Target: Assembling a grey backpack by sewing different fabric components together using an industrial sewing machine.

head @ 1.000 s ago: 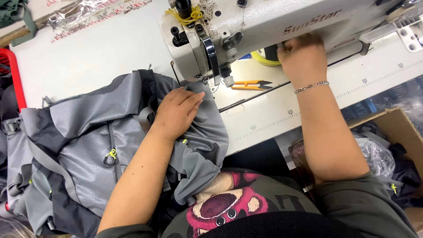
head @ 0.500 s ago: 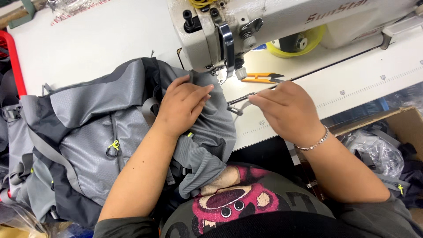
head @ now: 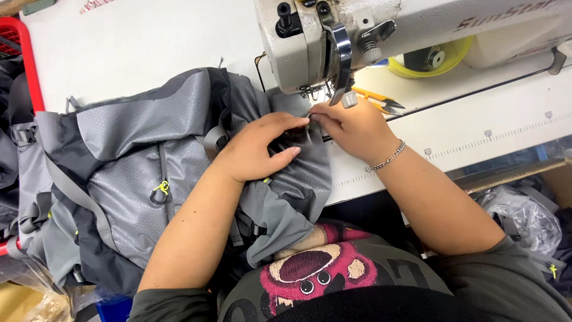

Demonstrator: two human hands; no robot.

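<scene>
Across the white table, spread from nine o'clock to the centre: grey backpack, long axis running roughly from eight o'clock up to two o'clock, far end tucked toward the needle area, near end spilling over the table edge at six o'clock into the lap. Front panel facing up, with a zipper pull and yellow-green tab near the middle and a grey strap crossing diagonally at the left.

At twelve to two o'clock, standing on the table: white sewing machine, arm stretching off to three o'clock, head and presser foot hanging just above the bag's far end.

At five o'clock: dark shirt with a pink bear print, right below the bag's hanging edge.

At centre: left hand, palm down on the fabric, fingers spread flat and slightly curled, pressing the cloth, not closed around anything. Just to its right, fingertips touching: right hand, fingers bunched and pinching a fold of the dark fabric right under the presser foot; silver bracelet on the wrist.

At nine o'clock, along the edge: red crate.

At two o'clock, behind the right hand: yellow-handled snips lying on the machine bed, beside a yellow round object, partly hidden.
</scene>
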